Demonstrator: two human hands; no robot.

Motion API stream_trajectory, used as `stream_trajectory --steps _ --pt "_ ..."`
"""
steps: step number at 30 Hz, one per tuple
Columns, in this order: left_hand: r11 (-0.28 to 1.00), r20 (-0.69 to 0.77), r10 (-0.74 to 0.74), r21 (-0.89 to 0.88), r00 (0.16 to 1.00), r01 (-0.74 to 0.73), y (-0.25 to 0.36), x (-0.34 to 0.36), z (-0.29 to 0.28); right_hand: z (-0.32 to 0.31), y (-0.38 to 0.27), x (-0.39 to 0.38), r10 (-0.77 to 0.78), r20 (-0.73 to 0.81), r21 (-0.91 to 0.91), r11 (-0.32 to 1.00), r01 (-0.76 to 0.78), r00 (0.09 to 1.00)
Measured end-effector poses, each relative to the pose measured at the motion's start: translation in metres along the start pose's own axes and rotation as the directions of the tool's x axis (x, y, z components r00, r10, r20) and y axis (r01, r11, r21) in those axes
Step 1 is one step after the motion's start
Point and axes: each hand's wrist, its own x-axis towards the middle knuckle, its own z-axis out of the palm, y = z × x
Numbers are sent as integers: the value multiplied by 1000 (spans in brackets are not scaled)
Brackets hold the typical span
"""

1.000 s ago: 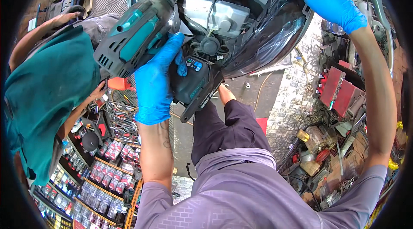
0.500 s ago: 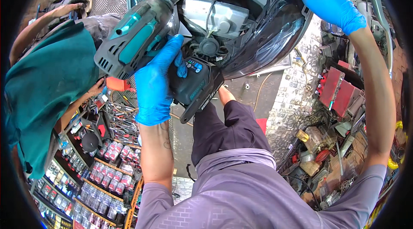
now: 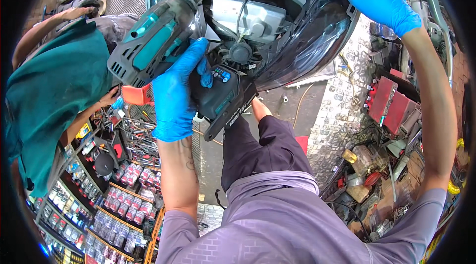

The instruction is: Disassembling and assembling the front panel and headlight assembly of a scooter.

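A black and teal cordless impact wrench (image 3: 151, 45) slants across the upper left, its long nose pointing up toward the opened front of a scooter or motorcycle. My left hand (image 3: 173, 93), in a blue glove, is wrapped round its handle above the black battery (image 3: 215, 98). The far end of the nose runs into the machine's front, where its contact cannot be made out. At upper right my blue-gloved right hand (image 3: 379, 1) grips the edge of the front panel beside the clear headlight (image 3: 312, 40); some fingertips are hidden. A silver housing (image 3: 248, 16) with cables sits between.
A person in a green garment (image 3: 59, 95) works close on my left. Tools (image 3: 139, 140) lie piled near shelves of small packaged goods (image 3: 124, 199). At right are a red metal toolbox (image 3: 389, 102) and scattered parts (image 3: 362, 165). A hose (image 3: 300, 107) lies on the floor.
My left hand and the impact wrench have shifted slightly left and up. The person on the left has moved a little, showing more of a red object near their hand. My right hand stays put.
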Motion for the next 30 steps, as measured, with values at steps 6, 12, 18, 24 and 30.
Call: stream_trajectory --steps 6,12,18,24,30 --pt "1000 -21 -5 -11 1000 5 -1 -2 2 1 -2 0 -3 -22 16 1000 4 1000" --pt "999 -9 13 38 1000 -12 0 0 3 17 18 1 -75 -102 57 995 81 992" --pt "998 22 21 60 1000 -23 -1 3 -3 0 -5 -1 32 -4 2 999 -32 999" --pt "1000 25 -5 9 1000 4 -1 1 2 39 53 8 -107 -95 94 989 116 990" --pt "997 28 13 -78 1000 -11 -11 -22 -4 37 48 7 -89 -87 74 993 96 992"
